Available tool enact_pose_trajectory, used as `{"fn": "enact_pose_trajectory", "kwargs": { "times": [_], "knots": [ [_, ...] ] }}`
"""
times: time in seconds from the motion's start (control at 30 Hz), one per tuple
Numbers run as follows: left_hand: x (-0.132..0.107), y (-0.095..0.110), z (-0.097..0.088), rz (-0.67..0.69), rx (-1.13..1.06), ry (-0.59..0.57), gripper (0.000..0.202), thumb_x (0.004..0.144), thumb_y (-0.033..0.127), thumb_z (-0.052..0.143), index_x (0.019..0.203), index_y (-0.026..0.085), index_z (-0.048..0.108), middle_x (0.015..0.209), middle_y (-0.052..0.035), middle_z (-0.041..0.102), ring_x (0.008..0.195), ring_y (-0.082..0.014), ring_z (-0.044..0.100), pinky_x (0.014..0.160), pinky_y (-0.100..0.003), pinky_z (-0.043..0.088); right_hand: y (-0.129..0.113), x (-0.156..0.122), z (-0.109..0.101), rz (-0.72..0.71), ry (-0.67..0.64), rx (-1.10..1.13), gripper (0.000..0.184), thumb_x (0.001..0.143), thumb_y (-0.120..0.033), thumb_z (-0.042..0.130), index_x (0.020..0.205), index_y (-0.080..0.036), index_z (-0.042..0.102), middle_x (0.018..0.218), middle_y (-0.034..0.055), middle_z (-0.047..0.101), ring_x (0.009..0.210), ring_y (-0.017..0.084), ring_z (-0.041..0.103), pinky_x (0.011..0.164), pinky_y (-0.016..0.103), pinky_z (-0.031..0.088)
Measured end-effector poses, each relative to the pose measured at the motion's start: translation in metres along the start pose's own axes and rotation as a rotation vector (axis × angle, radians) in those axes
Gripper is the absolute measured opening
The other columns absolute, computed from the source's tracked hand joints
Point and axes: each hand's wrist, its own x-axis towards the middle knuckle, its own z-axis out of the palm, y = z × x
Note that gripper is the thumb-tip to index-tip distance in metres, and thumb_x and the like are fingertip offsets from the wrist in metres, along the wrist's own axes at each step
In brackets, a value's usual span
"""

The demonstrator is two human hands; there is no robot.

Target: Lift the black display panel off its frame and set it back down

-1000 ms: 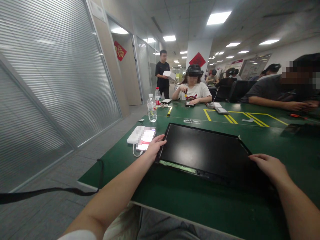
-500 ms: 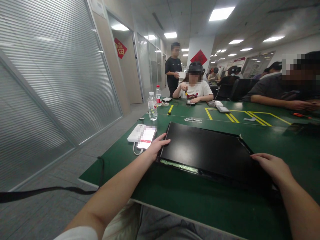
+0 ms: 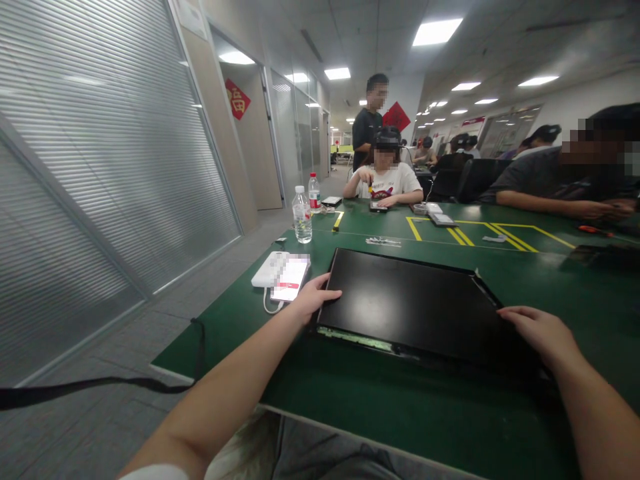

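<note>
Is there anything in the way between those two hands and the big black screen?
Nothing visible is in the way: the left hand touches the black screen at its left edge, and the right hand touches its right edge.

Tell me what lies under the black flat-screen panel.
Green tabletop shows around the black flat-screen panel, so it likely continues beneath; anything else directly underneath is covered and cannot be seen.

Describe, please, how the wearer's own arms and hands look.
The left hand and right hand are ungloved, and nothing worn shows at either wrist. The left arm runs back to a white sleeve at the bottom edge; no sleeve is in view on the right arm.
</note>
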Motion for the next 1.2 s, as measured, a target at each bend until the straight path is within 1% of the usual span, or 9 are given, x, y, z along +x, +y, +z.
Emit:
{"fn": "enact_pose_trajectory", "kwargs": {
  "times": [0.13,0.27,0.4,0.47,0.57,0.7,0.87,1.07,1.2],
  "knots": [
    [-0.002,0.001,-0.001,0.071,0.028,-0.017,0.074,0.058,0.014,0.096,0.128,0.021,0.075,0.121,-0.0104,0.08,0.112,-0.0333,0.076,0.102,-0.046,0.06,-0.003,-0.003,0.0,0.017,-0.001,0.018,0.025,0.067,-0.045,0.062,0.07,-0.028,0.08,0.093,0.0093,0.079,0.089,0.032,0.067,0.077,0.042,0.048],
    [-0.003,0.002,-0.002,0.104,0.016,-0.015,0.071,0.057,0.016,0.097,0.125,0.021,0.075,0.123,-0.0107,0.08,0.122,-0.0356,0.072,0.109,-0.049,0.055,-0.004,-0.006,0.001,-0.006,-0.005,0.05,0.023,0.067,-0.042,0.063,0.071,-0.028,0.08,0.093,0.0089,0.08,0.091,0.032,0.067,0.079,0.041,0.047],
    [-0.004,0.003,0.0,0.113,0.017,-0.03,0.069,0.057,0.017,0.097,0.122,0.021,0.076,0.125,-0.0112,0.079,0.122,-0.0362,0.072,0.108,-0.05,0.056,-0.004,-0.007,0.003,-0.016,-0.016,0.077,0.024,0.068,-0.04,0.064,0.073,-0.026,0.081,0.096,0.0098,0.08,0.092,0.031,0.068,0.083,0.041,0.048],
    [-0.005,0.003,0.001,0.107,0.029,-0.03,0.066,0.056,0.018,0.097,0.12,0.021,0.077,0.124,-0.0117,0.08,0.12,-0.0364,0.073,0.106,-0.05,0.056,-0.003,-0.006,0.005,-0.04,-0.004,0.087,0.025,0.067,-0.04,0.064,0.074,-0.024,0.081,0.097,0.0113,0.08,0.092,0.032,0.068,0.081,0.042,0.048],
    [-0.006,0.004,0.002,0.102,0.065,0.001,0.063,0.057,0.021,0.097,0.116,0.021,0.077,0.123,-0.012,0.08,0.118,-0.0367,0.074,0.105,-0.05,0.056,0.0,-0.002,0.007,-0.089,-0.001,0.099,0.026,0.066,-0.041,0.066,0.076,-0.023,0.082,0.094,0.0127,0.08,0.089,0.033,0.069,0.077,0.043,0.049],
    [-0.005,0.003,0.002,0.098,0.109,0.042,0.064,0.055,0.021,0.097,0.116,0.021,0.077,0.119,-0.0118,0.081,0.118,-0.0374,0.073,0.106,-0.052,0.055,0.004,0.001,0.009,-0.119,-0.023,0.101,0.028,0.064,-0.042,0.065,0.077,-0.024,0.083,0.094,0.0109,0.08,0.089,0.032,0.07,0.078,0.042,0.05],
    [-0.005,0.002,0.003,0.137,0.13,0.023,0.063,0.054,0.025,0.097,0.113,0.021,0.076,0.117,-0.0111,0.081,0.119,-0.0387,0.073,0.108,-0.054,0.054,0.005,0.003,0.011,-0.092,-0.05,0.097,0.028,0.064,-0.042,0.065,0.079,-0.025,0.083,0.097,0.0094,0.081,0.094,0.031,0.07,0.083,0.042,0.05],
    [-0.009,0.005,0.005,0.141,0.171,0.031,0.067,0.056,0.025,0.098,0.118,0.021,0.074,0.123,-0.0115,0.08,0.122,-0.0382,0.072,0.109,-0.053,0.055,0.01,0.007,0.015,-0.121,-0.038,0.097,0.026,0.065,-0.041,0.065,0.078,-0.027,0.082,0.094,0.0073,0.081,0.093,0.03,0.07,0.08,0.04,0.05],
    [-0.01,0.007,0.005,0.135,0.172,0.071,0.076,0.056,0.025,0.098,0.126,0.02,0.071,0.128,-0.0142,0.078,0.123,-0.04,0.071,0.108,-0.055,0.055,0.009,0.005,0.016,-0.121,-0.02,0.111,0.026,0.065,-0.041,0.066,0.079,-0.027,0.082,0.09,0.0072,0.08,0.089,0.029,0.07,0.078,0.039,0.051]
  ]
}}
